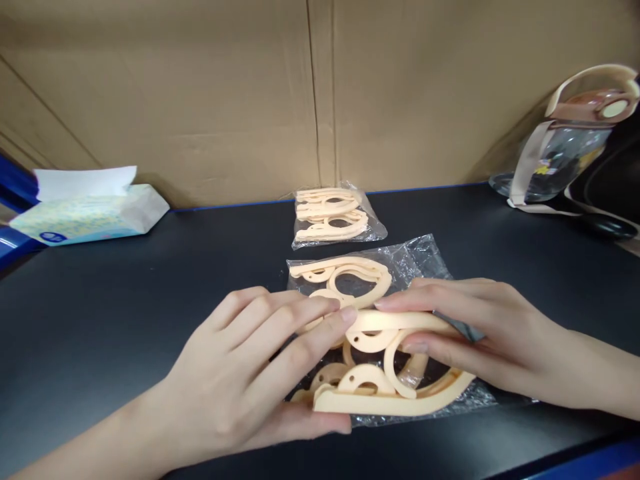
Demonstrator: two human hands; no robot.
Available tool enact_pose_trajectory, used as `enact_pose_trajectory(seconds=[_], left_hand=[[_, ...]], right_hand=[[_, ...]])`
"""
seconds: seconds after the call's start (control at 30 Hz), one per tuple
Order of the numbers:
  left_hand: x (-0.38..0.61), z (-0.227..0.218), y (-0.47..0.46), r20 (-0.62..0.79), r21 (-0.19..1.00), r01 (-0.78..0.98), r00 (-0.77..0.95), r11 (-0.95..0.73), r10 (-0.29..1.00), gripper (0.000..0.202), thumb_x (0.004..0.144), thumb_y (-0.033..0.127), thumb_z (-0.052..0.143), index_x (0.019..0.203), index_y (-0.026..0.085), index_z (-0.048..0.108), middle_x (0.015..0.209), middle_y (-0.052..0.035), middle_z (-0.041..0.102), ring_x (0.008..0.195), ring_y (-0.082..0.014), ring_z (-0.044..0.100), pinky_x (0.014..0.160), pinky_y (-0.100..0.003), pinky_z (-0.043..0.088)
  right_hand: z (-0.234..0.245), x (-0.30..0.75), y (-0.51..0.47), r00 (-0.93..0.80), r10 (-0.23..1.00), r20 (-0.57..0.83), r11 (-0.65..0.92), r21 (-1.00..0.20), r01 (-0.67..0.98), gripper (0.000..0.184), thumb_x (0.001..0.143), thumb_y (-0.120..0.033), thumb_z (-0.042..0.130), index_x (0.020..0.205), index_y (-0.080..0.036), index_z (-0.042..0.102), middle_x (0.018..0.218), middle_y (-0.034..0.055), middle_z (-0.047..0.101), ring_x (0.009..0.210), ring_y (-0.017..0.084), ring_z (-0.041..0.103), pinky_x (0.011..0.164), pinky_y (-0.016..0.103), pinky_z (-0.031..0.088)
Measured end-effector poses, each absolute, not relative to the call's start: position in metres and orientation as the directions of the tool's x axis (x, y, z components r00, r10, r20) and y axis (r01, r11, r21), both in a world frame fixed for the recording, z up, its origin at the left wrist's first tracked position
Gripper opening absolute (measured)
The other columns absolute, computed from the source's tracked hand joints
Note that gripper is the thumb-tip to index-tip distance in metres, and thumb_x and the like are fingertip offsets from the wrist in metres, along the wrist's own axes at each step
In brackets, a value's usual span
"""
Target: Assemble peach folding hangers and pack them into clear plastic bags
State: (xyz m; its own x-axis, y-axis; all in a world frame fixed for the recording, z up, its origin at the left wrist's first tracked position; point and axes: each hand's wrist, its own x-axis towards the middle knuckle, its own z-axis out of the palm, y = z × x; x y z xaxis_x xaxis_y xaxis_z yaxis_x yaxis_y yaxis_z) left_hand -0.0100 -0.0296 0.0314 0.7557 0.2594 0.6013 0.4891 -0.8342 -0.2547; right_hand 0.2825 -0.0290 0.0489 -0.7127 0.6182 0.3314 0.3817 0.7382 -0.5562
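Cream plastic hook-shaped pieces (385, 390) lie in a stack on a clear plastic bag (425, 257) on the dark table (125, 293). My left hand (250, 373) lies over the stack's left side, fingers on top and thumb along its near edge, gripping it. My right hand (480, 333) holds the right side, fingers on the top piece (400, 321) and thumb under it. Another hook piece (350, 270) rests inside the bag just beyond my fingertips.
A second sealed bag of the same cream pieces (333, 215) lies further back by the cardboard wall (250, 93). A tissue pack (90, 210) sits at the far left. A clear water bottle with a strap (570, 147) lies at the far right. A blue table edge (590, 460) runs at the near right.
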Motion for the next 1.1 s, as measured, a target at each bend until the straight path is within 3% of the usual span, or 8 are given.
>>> enact_pose_trajectory(seconds=[0.3,0.43,0.53,0.63,0.8,0.97,1.1], left_hand=[[-0.0123,0.0264,-0.0302,0.618,-0.295,0.498,0.750,-0.816,0.234,0.055,0.110,0.058,0.046,0.135,0.012,0.064,0.120,-0.0139,0.078,0.108,-0.0280,0.071,0.082,-0.043,0.053],[-0.0141,0.0266,-0.0319,0.650,-0.289,0.488,0.732,-0.824,0.205,0.033,0.109,0.044,0.057,0.122,0.017,0.069,0.130,-0.0114,0.075,0.116,-0.0276,0.068,0.083,-0.043,0.054],[-0.0138,0.0263,-0.0336,0.643,-0.321,0.489,0.741,-0.811,0.193,0.011,0.106,0.025,0.061,0.104,0.022,0.072,0.137,-0.0029,0.072,0.121,-0.0236,0.066,0.090,-0.041,0.054],[-0.0130,0.0251,-0.0344,0.620,-0.364,0.488,0.762,-0.793,0.184,0.012,0.104,0.018,0.062,0.104,0.022,0.074,0.141,-0.0007,0.070,0.124,-0.0216,0.066,0.097,-0.040,0.055],[-0.0142,0.0224,-0.0338,0.616,-0.363,0.474,0.768,-0.803,0.175,0.015,0.104,0.017,0.061,0.102,0.023,0.075,0.133,0.0003,0.076,0.123,-0.0203,0.068,0.102,-0.038,0.058],[-0.0144,0.0224,-0.0326,0.629,-0.342,0.491,0.753,-0.801,0.193,0.015,0.106,0.018,0.059,0.106,0.024,0.073,0.137,0.0026,0.074,0.126,-0.0191,0.067,0.106,-0.037,0.056],[-0.0138,0.0241,-0.0315,0.626,-0.305,0.485,0.751,-0.819,0.211,0.022,0.108,0.028,0.058,0.126,0.020,0.070,0.139,-0.0035,0.073,0.131,-0.0210,0.064,0.113,-0.038,0.051]], right_hand=[[0.0462,0.2825,-0.0324,-0.640,0.696,0.325,0.650,-0.664,0.370,0.029,0.102,-0.025,0.064,0.131,-0.022,0.069,0.088,0.0008,0.081,0.064,0.012,0.072,0.059,0.020,0.054],[0.0495,0.2797,-0.0317,-0.592,0.766,0.252,0.541,-0.749,0.382,0.024,0.101,-0.035,0.067,0.121,-0.024,0.075,0.073,-0.0030,0.077,0.052,0.009,0.059,0.048,0.019,0.044],[0.0485,0.2800,-0.0299,-0.536,0.809,0.240,0.491,-0.779,0.391,0.025,0.100,-0.041,0.069,0.119,-0.027,0.077,0.077,-0.0023,0.078,0.052,0.009,0.056,0.047,0.019,0.043],[0.0467,0.2816,-0.0284,-0.494,0.835,0.241,0.461,-0.796,0.391,0.026,0.098,-0.043,0.071,0.119,-0.029,0.078,0.088,-0.0007,0.081,0.061,0.012,0.066,0.053,0.020,0.050],[0.0455,0.2824,-0.0268,-0.458,0.857,0.237,0.445,-0.789,0.423,0.027,0.096,-0.043,0.071,0.116,-0.027,0.079,0.091,0.0011,0.081,0.066,0.015,0.070,0.052,0.022,0.051],[0.0465,0.2813,-0.0252,-0.482,0.849,0.218,0.434,-0.807,0.400,0.026,0.095,-0.040,0.073,0.116,-0.026,0.079,0.087,0.0000,0.079,0.062,0.013,0.067,0.054,0.022,0.053],[0.0484,0.2809,-0.0255,-0.541,0.819,0.191,0.430,-0.828,0.359,0.028,0.098,-0.039,0.072,0.120,-0.024,0.078,0.073,-0.0019,0.076,0.056,0.011,0.060,0.049,0.020,0.046]])
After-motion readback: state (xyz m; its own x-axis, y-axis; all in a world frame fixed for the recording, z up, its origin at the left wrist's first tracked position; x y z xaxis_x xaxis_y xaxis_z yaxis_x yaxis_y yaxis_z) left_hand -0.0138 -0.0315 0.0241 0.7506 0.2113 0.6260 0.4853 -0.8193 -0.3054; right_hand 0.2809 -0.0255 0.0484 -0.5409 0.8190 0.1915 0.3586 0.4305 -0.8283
